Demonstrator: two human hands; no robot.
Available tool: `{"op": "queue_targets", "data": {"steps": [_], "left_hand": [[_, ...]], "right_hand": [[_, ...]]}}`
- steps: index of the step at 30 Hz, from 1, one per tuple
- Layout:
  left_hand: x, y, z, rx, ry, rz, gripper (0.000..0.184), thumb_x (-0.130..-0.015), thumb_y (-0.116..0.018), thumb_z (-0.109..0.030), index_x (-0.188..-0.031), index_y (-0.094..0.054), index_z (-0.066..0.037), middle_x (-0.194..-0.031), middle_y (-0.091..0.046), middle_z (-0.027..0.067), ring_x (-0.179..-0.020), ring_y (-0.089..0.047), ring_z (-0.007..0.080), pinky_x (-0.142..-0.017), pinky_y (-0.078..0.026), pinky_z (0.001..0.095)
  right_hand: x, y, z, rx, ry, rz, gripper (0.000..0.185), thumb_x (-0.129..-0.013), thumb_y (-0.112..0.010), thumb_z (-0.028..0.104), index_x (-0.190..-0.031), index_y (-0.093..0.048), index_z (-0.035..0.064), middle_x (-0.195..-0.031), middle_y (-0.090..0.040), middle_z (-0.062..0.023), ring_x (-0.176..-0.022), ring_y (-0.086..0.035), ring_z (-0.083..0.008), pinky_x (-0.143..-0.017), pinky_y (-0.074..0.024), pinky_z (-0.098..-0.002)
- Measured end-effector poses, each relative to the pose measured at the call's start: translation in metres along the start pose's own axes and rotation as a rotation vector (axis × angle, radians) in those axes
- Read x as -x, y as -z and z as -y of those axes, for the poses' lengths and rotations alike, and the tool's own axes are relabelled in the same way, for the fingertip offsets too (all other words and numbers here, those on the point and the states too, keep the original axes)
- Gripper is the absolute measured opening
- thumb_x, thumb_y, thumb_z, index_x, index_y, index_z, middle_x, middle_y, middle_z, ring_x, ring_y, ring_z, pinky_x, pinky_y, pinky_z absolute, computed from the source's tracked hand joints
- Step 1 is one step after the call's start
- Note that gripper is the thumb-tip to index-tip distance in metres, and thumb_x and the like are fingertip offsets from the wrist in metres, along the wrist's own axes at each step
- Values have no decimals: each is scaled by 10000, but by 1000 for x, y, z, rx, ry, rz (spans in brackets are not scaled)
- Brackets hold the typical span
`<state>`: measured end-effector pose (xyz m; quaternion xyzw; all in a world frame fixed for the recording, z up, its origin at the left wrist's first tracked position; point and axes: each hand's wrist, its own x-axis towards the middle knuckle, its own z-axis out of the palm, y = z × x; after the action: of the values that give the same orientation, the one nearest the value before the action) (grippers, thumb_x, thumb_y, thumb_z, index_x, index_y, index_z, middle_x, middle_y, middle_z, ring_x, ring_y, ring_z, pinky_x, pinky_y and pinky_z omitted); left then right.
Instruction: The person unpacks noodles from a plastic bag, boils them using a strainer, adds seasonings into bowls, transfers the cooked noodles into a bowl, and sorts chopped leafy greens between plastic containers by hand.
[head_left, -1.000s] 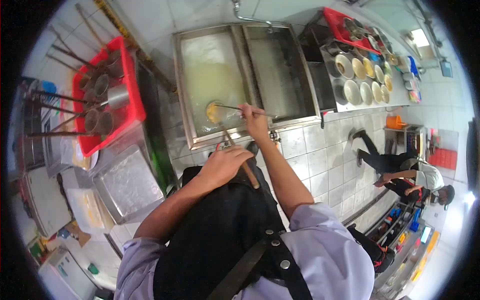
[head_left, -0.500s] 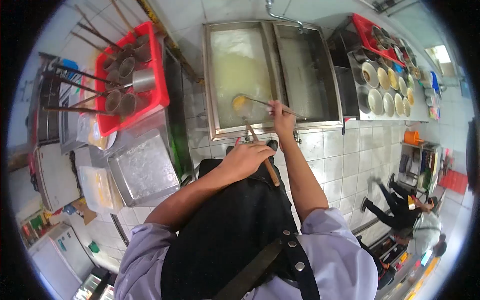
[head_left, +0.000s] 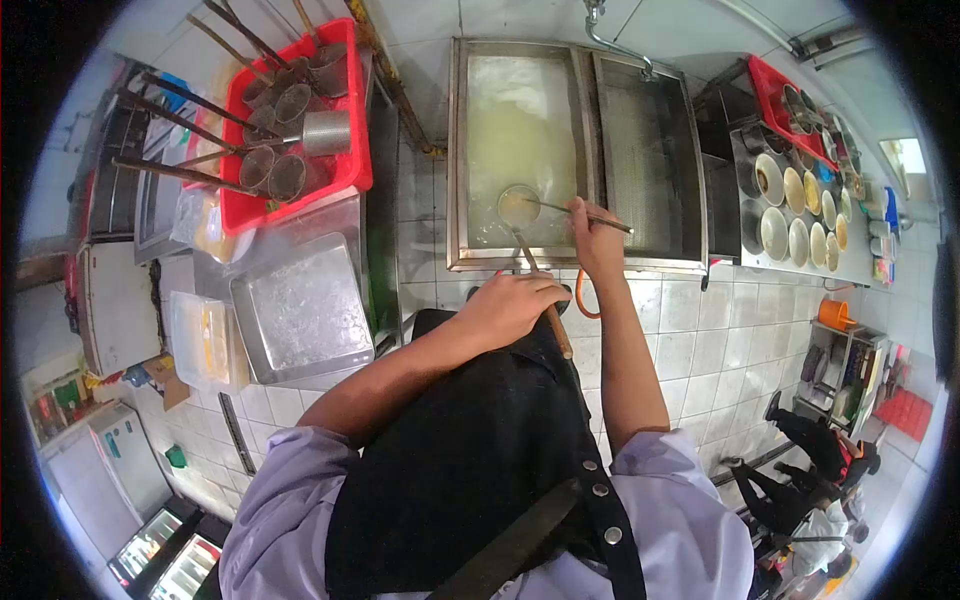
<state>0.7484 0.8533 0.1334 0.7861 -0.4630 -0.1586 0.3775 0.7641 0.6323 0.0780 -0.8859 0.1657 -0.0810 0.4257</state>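
My left hand point(head_left: 508, 308) is closed round the wooden handle of a strainer point(head_left: 519, 207), whose round mesh basket sits in the cloudy liquid of the left basin point(head_left: 453, 160). Some yellowish food shows faintly in the basket. Farther right, my right hand point(head_left: 597, 238) grips a long thin stick point(head_left: 606, 220), perhaps chopsticks; its far end reaches into the strainer basket. The right basin point(head_left: 702, 180) holds darker liquid.
On the left, a red crate point(head_left: 362, 150) holds several long-handled strainers, near a metal tray point(head_left: 302, 310) and a plastic container point(head_left: 205, 340). Bowls point(head_left: 774, 233) line a counter at right, under a tap point(head_left: 620, 46). People point(head_left: 815, 450) are at lower right.
The view has shifted, so the basins appear farther right. Less yellow food shows in the strainer basket. Both hands keep their holds. The people at lower right have changed position.
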Motion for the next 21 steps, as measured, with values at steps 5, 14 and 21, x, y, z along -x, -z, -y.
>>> {"op": "queue_targets", "data": {"steps": [5,14,21], "left_hand": [[-1,-2,-1,-2,7,8,315,-912,-643,-35,-1199,-734,-128,-1200,-755,83,-1116,-722,334,-927,-608,459],[-8,-1,-1,36,-3,-79,295,-905,-621,-23,-1168,-719,-115,-1143,-740,96,-1125,-679,340,-982,-552,448],[-35,-10,23,256,231,-504,207,-1054,-570,-70,-1224,-687,-55,-1155,-720,166,-1165,-668,343,-1050,-489,425]], "right_hand": [[-11,-53,-72,-69,59,29,414,-1110,-574,322,-1039,-780,-31,-799,-747,-143,-699,-695,-238,-670,-537,-383],[-2,-37,-75,-406,-171,4,426,-1105,-593,350,-1044,-799,-18,-818,-743,-79,-730,-668,-151,-684,-524,-329],[40,135,-64,-395,-137,-558,469,-1148,-495,344,-1140,-770,-36,-897,-738,-46,-793,-597,-104,-714,-470,-289]]}}
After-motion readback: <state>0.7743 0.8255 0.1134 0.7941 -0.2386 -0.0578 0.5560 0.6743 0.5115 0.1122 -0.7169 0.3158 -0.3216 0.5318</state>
